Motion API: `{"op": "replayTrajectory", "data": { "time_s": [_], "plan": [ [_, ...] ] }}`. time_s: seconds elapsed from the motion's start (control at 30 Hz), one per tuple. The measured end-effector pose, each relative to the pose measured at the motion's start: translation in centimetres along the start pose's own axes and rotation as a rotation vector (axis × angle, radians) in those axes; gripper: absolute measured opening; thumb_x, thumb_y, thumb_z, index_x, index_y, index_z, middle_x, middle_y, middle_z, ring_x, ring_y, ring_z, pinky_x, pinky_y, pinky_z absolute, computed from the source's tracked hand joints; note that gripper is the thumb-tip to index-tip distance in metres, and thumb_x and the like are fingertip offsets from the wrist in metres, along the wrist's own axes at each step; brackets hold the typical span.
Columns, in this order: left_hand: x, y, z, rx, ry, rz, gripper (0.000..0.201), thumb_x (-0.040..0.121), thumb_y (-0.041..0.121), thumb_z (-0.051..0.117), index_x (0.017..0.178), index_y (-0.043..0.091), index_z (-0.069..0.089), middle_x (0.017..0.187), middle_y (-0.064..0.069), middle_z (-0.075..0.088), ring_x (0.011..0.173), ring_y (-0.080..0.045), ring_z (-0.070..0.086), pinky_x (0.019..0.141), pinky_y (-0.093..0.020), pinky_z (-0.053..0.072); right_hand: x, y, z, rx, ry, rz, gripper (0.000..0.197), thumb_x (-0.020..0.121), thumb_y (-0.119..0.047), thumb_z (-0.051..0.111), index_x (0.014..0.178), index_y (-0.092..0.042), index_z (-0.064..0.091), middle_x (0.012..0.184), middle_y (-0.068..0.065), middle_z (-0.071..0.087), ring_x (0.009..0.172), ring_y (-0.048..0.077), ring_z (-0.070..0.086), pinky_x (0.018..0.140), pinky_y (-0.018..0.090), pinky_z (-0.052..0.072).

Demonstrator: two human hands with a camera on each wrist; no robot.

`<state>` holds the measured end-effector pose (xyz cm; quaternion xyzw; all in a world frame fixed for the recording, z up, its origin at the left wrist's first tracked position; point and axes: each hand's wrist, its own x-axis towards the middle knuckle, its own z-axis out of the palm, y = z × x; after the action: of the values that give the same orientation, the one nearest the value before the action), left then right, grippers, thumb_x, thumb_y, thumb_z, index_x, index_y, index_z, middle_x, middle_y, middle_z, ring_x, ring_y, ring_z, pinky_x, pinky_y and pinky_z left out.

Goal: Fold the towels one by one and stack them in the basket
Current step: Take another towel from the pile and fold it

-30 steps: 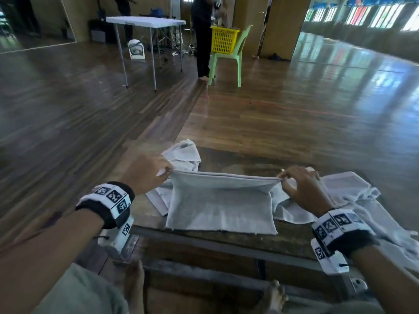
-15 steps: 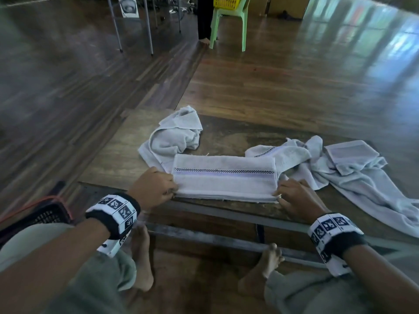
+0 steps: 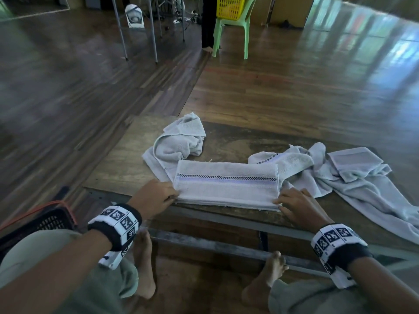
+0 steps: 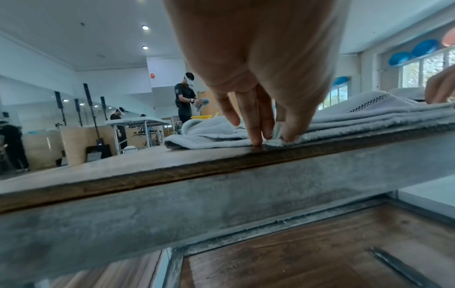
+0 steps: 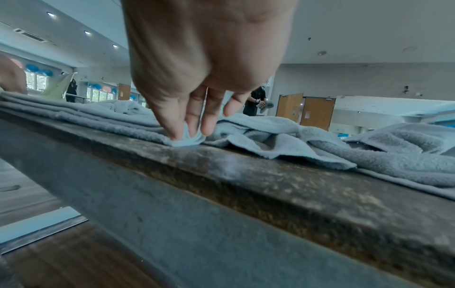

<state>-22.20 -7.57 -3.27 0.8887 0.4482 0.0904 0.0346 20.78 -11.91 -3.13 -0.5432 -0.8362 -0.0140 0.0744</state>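
A folded pale grey towel (image 3: 226,181) with a checked stripe lies flat near the front edge of the low wooden table (image 3: 118,168). My left hand (image 3: 156,197) pinches its near left corner (image 4: 278,136) between thumb and fingers. At the near right corner (image 5: 187,139), my right hand (image 3: 294,203) pinches the cloth the same way. A crumpled towel (image 3: 179,141) lies behind the folded one on the left. More loose towels (image 3: 353,177) sprawl to the right. A dark basket (image 3: 45,223) with an orange rim stands on the floor at my left knee.
My bare feet (image 3: 145,264) rest under the table by its metal frame (image 3: 226,245). Far back stand a green chair (image 3: 231,30) carrying a yellow basket (image 3: 229,6), a white folding table's legs (image 3: 138,30) and another person.
A second ago both hands held the towel's top edge up in the air. They brought it down toward me into a flat fold and now hold its near corners on the table.
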Motion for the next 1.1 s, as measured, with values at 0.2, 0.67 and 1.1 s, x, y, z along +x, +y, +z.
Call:
{"op": "replayTrajectory", "data": {
  "time_s": [0.2,0.67,1.1],
  "plan": [
    [-0.2,0.0,-0.7,0.268,-0.135,0.143,0.045,0.062,0.061,0.059,0.086,0.024,0.070,0.079,0.009,0.064,0.065,-0.011,0.061,0.072,-0.027,0.035,0.3,-0.2,-0.4,0.048,-0.110,0.025,0.021,0.075,-0.022,0.070,0.096,-0.024,0.070,0.099,-0.007,0.065,0.096,0.014,0.060,0.077,0.026,0.029],
    [-0.7,0.7,-1.3,0.338,-0.009,0.192,0.019,0.061,0.029,0.083,0.067,0.026,0.065,0.066,0.012,0.062,0.055,-0.010,0.059,0.066,-0.028,0.027,-0.9,-2.1,-1.6,-0.033,-0.099,-0.168,0.030,0.056,-0.023,0.087,0.075,-0.026,0.064,0.075,-0.010,0.063,0.071,0.013,0.062,0.064,0.021,0.041],
    [0.8,0.7,-12.2,-0.534,0.246,-0.084,0.016,0.081,0.032,0.070,0.096,0.038,0.066,0.097,0.038,0.061,0.087,0.003,0.061,0.076,-0.005,0.043,1.0,-1.4,-13.2,0.608,0.203,0.171,0.005,0.079,-0.016,0.061,0.083,-0.017,0.065,0.080,-0.010,0.066,0.082,-0.006,0.055,0.071,0.006,0.038]
  ]
}}
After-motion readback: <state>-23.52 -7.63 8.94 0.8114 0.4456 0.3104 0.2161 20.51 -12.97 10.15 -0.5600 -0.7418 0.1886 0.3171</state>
